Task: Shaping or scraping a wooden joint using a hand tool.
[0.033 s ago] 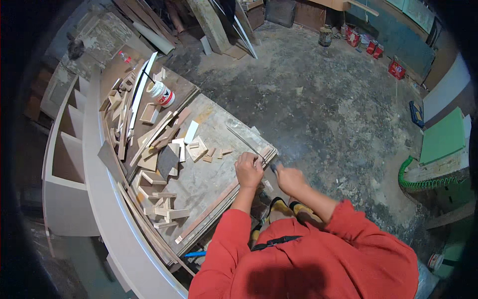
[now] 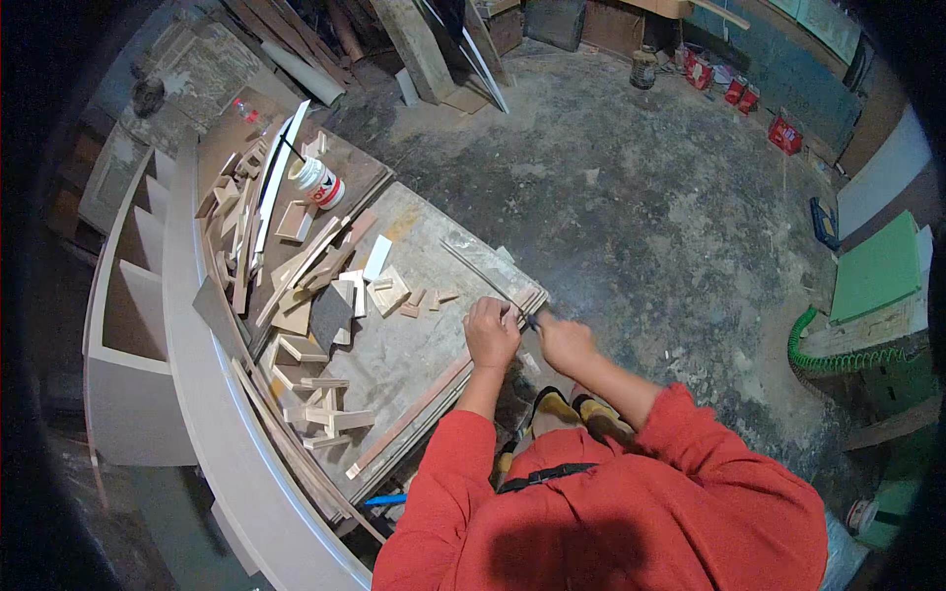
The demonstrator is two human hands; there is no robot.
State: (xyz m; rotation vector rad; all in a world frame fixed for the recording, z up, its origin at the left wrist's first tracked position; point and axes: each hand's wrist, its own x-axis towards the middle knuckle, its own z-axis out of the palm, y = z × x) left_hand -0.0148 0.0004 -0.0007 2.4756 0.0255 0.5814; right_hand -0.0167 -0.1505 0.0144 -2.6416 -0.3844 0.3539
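Observation:
At the near right corner of the stacked boards (image 2: pixel 384 360), my left hand (image 2: pixel 492 335) has its fingers closed on a long thin strip (image 2: pixel 475 272) that lies diagonally toward the back. My right hand (image 2: pixel 566 347) grips a dark-handled tool (image 2: pixel 534 322) just beside it at the board's edge; its working end is too small to make out. A pale wooden strip (image 2: pixel 404 420) runs along the near edge, and small wood blocks (image 2: pixel 391 289) lie farther left on the boards.
Wood offcuts (image 2: pixel 301 350) and a white bucket (image 2: pixel 325 187) occupy the bench's left. A curved cabinet (image 2: pixel 133 310) borders it. Concrete floor (image 2: pixel 631 197) lies beyond. Red containers (image 2: pixel 783 136) line the back; green sheets (image 2: pixel 872 266) and a coiled green hose (image 2: pixel 808 355) are right.
My right hand and its tool have shifted slightly left and up toward my left hand. My left hand has moved very slightly up and left.

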